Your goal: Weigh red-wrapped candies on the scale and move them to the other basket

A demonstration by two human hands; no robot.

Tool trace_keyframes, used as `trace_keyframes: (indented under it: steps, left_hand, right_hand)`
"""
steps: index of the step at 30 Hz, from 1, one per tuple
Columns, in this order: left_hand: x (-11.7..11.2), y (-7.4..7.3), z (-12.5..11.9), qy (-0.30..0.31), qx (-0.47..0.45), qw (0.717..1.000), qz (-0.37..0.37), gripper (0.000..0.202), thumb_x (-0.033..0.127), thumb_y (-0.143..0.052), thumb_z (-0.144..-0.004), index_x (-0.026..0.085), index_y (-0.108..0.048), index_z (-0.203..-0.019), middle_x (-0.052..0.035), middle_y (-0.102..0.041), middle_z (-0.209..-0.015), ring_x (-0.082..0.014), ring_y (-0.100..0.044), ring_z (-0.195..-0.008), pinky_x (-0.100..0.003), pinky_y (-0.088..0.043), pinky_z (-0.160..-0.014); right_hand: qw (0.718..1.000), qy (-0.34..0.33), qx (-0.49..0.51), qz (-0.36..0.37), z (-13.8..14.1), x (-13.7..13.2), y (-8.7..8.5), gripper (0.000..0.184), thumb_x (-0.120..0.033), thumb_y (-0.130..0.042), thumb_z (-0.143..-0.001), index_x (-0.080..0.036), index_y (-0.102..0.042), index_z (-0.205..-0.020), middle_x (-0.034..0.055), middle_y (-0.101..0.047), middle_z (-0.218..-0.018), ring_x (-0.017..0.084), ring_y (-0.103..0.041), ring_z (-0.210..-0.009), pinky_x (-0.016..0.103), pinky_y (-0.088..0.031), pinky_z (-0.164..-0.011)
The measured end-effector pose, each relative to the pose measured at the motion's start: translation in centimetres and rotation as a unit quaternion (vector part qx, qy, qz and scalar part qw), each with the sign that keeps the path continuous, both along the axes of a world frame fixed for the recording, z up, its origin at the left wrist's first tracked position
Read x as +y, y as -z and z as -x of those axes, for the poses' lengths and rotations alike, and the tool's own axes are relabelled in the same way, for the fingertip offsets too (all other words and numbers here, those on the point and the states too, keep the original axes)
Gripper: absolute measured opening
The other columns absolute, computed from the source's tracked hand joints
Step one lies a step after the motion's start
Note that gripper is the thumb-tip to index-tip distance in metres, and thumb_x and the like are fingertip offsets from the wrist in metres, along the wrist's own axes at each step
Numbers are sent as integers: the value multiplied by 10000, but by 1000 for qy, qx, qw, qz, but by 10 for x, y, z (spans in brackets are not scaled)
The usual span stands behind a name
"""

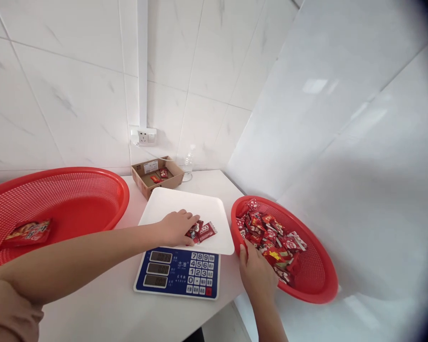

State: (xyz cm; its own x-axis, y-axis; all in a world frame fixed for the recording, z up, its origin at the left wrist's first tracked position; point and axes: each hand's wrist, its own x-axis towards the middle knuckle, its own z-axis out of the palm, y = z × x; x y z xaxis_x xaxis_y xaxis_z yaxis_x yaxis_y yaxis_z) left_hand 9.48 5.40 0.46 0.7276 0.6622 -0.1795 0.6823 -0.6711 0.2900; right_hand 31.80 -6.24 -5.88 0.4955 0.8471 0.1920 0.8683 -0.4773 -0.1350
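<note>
My left hand (178,227) rests on the white weighing tray (171,204) of a blue electronic scale (178,273), fingers curled over a few red candy packets (204,231). My right hand (257,275) reaches into a small red basket (317,285) at the right, fingers closed among several red wrapped candies (271,232); whether they grip one is hidden.
A large red mesh basket (74,199) at the left holds one snack packet (28,232). A cardboard box (157,175) with a few packets, a clear bottle (188,162) and a wall socket (144,137) stand at the back. White tiled walls close in behind and right.
</note>
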Motion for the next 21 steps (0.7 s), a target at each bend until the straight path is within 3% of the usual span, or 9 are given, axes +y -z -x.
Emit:
trace_keyframes:
  steps: [9, 14, 18, 21]
  left_hand:
    - [13, -9, 9, -65, 17, 997, 24, 329, 338, -605, -879, 164, -569, -1156, -79, -604, -1146, -215, -607, -986, -427, -526, -835]
    - [16, -14, 14, -89, -26, 996, 9, 247, 336, -600, -884, 150, -608, -1046, -64, -629, -1072, -187, -619, -919, -383, -538, -784]
    - [14, -28, 43, -128, -88, 987, -30, 184, 329, -570, -885, 157, -611, -939, -39, -647, -944, -160, -619, -797, -324, -526, -691]
    - [15, -39, 87, -175, -132, 973, -76, 139, 328, -519, -861, 223, -608, -841, -14, -660, -815, -182, -618, -714, -297, -495, -611]
  right_hand:
    - [1000, -8, -5, -18, -3, 0, 6, 486, -368, -273, -972, -184, -582, -1299, 100, -662, -1205, 238, -652, -985, 322, -507, -749]
    - [1000, -11, -14, -21, -3, 0, 7, 489, -367, -274, -971, -177, -586, -1296, 111, -668, -1187, 241, -650, -985, 327, -508, -735]
    - [1000, -9, -13, -13, -2, -1, 5, 489, -364, -276, -970, -171, -585, -1295, 111, -672, -1178, 253, -653, -968, 343, -507, -741]
    - [1000, -13, -19, -12, -2, -1, 4, 496, -365, -271, -968, -164, -588, -1292, 129, -674, -1168, 252, -658, -947, 339, -506, -725]
